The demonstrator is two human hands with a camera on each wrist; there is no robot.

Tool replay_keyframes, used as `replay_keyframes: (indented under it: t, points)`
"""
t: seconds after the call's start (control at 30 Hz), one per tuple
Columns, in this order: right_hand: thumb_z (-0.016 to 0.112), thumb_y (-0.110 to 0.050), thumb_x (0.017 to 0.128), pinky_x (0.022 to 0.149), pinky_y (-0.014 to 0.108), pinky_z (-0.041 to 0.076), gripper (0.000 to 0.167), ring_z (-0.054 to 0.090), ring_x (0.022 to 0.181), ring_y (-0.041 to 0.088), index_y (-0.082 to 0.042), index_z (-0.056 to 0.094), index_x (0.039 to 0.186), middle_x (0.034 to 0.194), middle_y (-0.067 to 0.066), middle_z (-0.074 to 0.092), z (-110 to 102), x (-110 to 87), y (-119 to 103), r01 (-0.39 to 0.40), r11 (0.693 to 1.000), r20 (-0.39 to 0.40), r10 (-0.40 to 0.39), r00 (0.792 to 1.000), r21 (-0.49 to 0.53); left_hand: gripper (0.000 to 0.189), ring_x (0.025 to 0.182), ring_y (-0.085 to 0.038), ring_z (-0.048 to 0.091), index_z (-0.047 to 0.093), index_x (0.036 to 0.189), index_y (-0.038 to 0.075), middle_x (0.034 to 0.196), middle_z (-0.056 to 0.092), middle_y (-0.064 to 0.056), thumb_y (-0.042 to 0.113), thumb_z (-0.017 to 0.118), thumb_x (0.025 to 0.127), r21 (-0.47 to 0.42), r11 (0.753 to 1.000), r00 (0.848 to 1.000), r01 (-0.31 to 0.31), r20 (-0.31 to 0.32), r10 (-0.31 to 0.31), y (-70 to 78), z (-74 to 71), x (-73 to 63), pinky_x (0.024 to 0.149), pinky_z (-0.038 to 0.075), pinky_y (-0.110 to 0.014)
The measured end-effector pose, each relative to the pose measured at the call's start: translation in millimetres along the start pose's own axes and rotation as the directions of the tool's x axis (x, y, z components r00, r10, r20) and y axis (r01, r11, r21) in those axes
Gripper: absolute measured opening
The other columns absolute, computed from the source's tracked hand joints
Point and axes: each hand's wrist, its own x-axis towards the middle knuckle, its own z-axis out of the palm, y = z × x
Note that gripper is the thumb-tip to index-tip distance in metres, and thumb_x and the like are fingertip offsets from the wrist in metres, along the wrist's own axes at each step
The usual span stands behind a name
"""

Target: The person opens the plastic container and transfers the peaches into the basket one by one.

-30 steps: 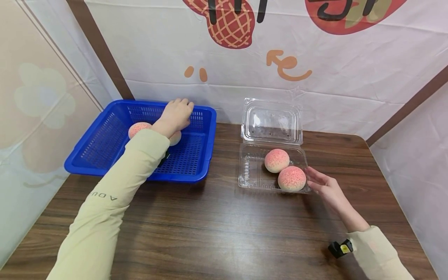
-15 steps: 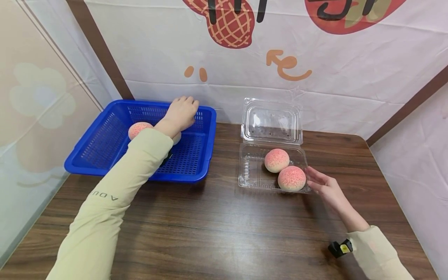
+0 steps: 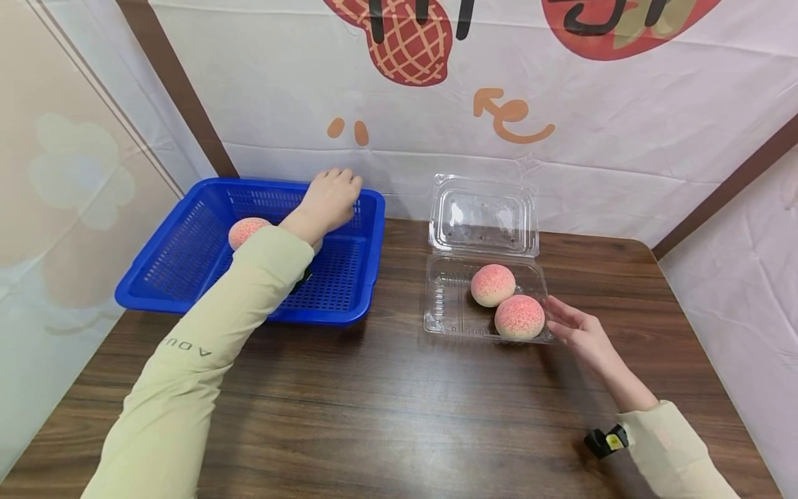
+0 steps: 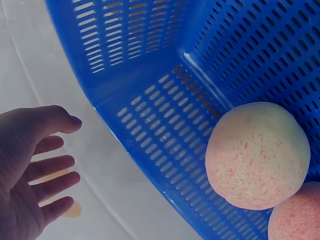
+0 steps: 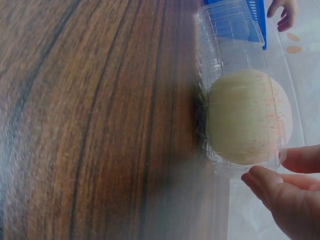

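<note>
My left hand [image 3: 330, 197] hovers over the back right of a blue plastic basket [image 3: 374, 263], its fingers loosely spread and holding nothing in the left wrist view. Two pink-and-cream peaches lie in the basket: a pale peach [image 4: 257, 155] and a pinker peach [image 4: 297, 215]; the left wrist and sleeve partly cover them in the head view. At the right, my right hand [image 3: 580, 333] pinches the side rim of a clear plastic clamshell box [image 3: 445, 305] between thumb and fingers. Inside the box sit a rear peach [image 3: 492, 285] and a front peach [image 3: 520, 317].
The box's lid [image 3: 483, 215] stands open toward the back cloth [image 3: 399, 125]. Both containers stand on a brown wooden table [image 3: 386, 416]. A black device [image 3: 605, 442] is fixed at the right wrist.
My left hand has shifted slightly right and back over the basket. The right hand, the box and the peaches have stayed in place.
</note>
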Motion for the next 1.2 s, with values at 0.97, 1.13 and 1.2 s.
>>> replay_keyframes:
  t: [0.97, 1.13, 1.2]
  points:
    - [0.046, -0.004, 0.093, 0.083, 0.009, 0.040, 0.054, 0.026, 0.129, 0.037, 0.009, 0.021, 0.139, 0.141, 0.027, 0.026, 2, -1.3, -1, 0.001, 1.000, -0.008, -0.001, 1.000, 0.003, 0.024, 0.098, -0.035, 0.051, 0.053, 0.106, -0.003, 0.101, 0.054, -0.019, 0.006, 0.055, 0.084, 0.015, 0.999, 0.999, -0.044, -0.018, 0.044, 20.3, -17.0, 8.0, 0.086, 0.042, -0.045]
    - [0.046, -0.003, 0.093, 0.083, 0.009, 0.040, 0.054, 0.028, 0.129, 0.034, 0.010, 0.021, 0.139, 0.141, 0.028, 0.026, 2, -1.2, -1, 0.000, 1.000, -0.009, 0.000, 1.000, 0.010, 0.020, 0.095, -0.036, 0.053, 0.054, 0.101, -0.003, 0.097, 0.055, -0.018, 0.006, 0.055, 0.084, 0.015, 0.998, 0.997, -0.054, -0.046, 0.055, 24.1, -19.5, 9.4, 0.083, 0.043, -0.046]
    - [0.046, -0.004, 0.093, 0.083, 0.009, 0.040, 0.054, 0.028, 0.129, 0.034, 0.009, 0.021, 0.139, 0.141, 0.027, 0.026, 2, -1.2, -1, -0.003, 1.000, -0.010, 0.003, 1.000, 0.011, 0.020, 0.095, -0.036, 0.053, 0.054, 0.102, -0.003, 0.097, 0.055, -0.018, 0.006, 0.055, 0.084, 0.016, 0.998, 0.997, -0.056, -0.049, 0.057, 26.1, -21.1, 9.8, 0.083, 0.043, -0.046]
